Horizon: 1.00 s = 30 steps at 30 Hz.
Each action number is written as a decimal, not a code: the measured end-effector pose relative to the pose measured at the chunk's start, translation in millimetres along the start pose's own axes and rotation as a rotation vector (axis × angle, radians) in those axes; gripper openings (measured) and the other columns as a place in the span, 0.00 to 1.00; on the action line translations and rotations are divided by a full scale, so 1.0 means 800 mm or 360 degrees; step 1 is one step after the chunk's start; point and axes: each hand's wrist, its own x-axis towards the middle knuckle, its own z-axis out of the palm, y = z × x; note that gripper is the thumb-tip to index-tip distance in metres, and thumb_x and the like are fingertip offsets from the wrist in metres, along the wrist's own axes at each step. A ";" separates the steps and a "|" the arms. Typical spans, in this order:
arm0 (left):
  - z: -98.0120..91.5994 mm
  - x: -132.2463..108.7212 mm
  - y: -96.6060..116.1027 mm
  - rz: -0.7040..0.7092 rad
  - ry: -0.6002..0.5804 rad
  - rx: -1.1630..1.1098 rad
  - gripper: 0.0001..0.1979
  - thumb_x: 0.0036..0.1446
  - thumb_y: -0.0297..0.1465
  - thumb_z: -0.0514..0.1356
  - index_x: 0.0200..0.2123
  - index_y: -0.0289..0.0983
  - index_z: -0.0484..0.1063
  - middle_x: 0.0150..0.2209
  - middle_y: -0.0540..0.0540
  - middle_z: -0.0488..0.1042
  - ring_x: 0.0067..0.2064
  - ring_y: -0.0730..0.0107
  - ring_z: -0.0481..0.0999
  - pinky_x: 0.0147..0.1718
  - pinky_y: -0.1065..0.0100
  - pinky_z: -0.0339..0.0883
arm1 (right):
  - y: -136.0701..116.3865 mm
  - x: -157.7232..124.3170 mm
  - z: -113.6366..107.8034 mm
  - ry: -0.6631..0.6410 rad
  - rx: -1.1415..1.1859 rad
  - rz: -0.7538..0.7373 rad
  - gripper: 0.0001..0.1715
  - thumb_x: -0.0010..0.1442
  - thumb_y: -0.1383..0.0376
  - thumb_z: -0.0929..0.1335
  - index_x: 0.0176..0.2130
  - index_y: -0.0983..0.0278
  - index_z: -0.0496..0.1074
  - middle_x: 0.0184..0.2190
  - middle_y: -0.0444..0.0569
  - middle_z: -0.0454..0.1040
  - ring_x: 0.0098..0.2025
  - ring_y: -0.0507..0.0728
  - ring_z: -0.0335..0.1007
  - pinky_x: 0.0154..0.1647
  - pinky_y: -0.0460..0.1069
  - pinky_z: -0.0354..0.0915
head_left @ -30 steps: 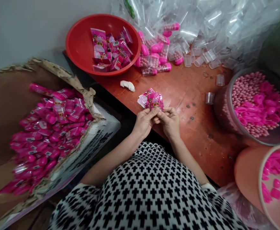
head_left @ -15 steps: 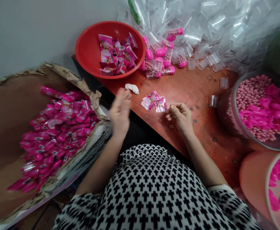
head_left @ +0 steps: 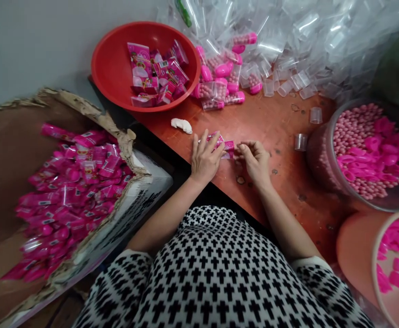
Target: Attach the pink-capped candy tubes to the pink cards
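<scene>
My left hand (head_left: 206, 158) lies over a small stack of flat pink printed wrappers (head_left: 216, 138) on the table, its fingers spread and covering part of them. Just right of it, my right hand (head_left: 256, 165) is closed, thumb and fingertips pinched at the right edge of another pink printed wrapper (head_left: 229, 146). The exact grip on that edge is partly hidden by the fingers. Beyond my left hand, a crumpled white lump (head_left: 181, 125) rests near the table edge.
A red bowl (head_left: 100, 68) of pink packets stands at the back left. A torn cardboard box (head_left: 151, 182) of filled packets is at left. Clear plastic tubes (head_left: 305, 82) and bead-filled ones (head_left: 216, 89) pile behind. A bead tub (head_left: 322, 159) and a peach bucket (head_left: 356, 255) flank the right.
My left hand has moved right, from beside the table edge onto the wrappers. My right hand stays by the wrapper's right edge. The view has shifted slightly.
</scene>
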 end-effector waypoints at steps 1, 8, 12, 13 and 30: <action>-0.001 0.000 0.002 -0.0006 0.0023 -0.0043 0.11 0.57 0.35 0.61 0.44 0.46 0.77 0.60 0.48 0.69 0.69 0.53 0.52 0.66 0.43 0.29 | 0.002 0.005 0.003 0.0000 0.0012 -0.0034 0.19 0.52 0.52 0.73 0.39 0.61 0.70 0.36 0.46 0.77 0.36 0.52 0.75 0.34 0.46 0.71; -0.017 0.000 0.031 -0.0436 0.0243 -0.0776 0.21 0.47 0.38 0.69 0.46 0.43 0.76 0.54 0.43 0.74 0.61 0.51 0.68 0.58 0.52 0.62 | -0.006 0.027 0.019 -0.0168 0.0343 0.0121 0.29 0.43 0.56 0.78 0.42 0.59 0.68 0.26 0.38 0.74 0.25 0.49 0.70 0.28 0.45 0.69; -0.024 0.000 0.040 -0.0952 0.0031 -0.1515 0.19 0.44 0.43 0.70 0.34 0.36 0.77 0.31 0.46 0.78 0.33 0.67 0.79 0.35 0.65 0.76 | -0.023 0.028 0.029 -0.0221 0.0411 0.0162 0.31 0.40 0.58 0.79 0.41 0.60 0.67 0.26 0.38 0.75 0.26 0.50 0.72 0.29 0.46 0.69; -0.026 0.000 0.041 -0.1040 -0.0028 -0.1645 0.19 0.42 0.43 0.70 0.30 0.34 0.76 0.28 0.48 0.76 0.30 0.70 0.77 0.33 0.67 0.76 | -0.025 0.028 0.032 -0.0234 0.0414 0.0188 0.32 0.39 0.58 0.79 0.41 0.60 0.66 0.26 0.38 0.75 0.25 0.50 0.72 0.29 0.46 0.69; -0.064 -0.007 0.032 -0.1336 0.0342 -0.1706 0.19 0.29 0.37 0.75 0.20 0.30 0.74 0.21 0.46 0.76 0.24 0.72 0.76 0.25 0.72 0.73 | -0.038 0.159 0.032 -0.0126 -0.1884 -0.0746 0.20 0.65 0.60 0.61 0.50 0.65 0.72 0.48 0.60 0.73 0.50 0.67 0.64 0.48 0.60 0.63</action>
